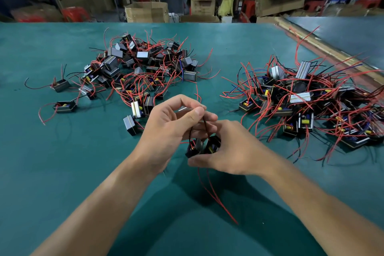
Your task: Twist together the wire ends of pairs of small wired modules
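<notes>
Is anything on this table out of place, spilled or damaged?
Nothing looks damaged or spilled. A few modules lie loose beside the left pile on the green table, apart from the heap.

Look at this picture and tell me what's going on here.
A person at a green table holds two small modules between both hands. The right hand grips the modules, while the left hand pinches their black wires just above. Their red wires hang toward the person. More modules lie in a left heap and a right heap.
</notes>
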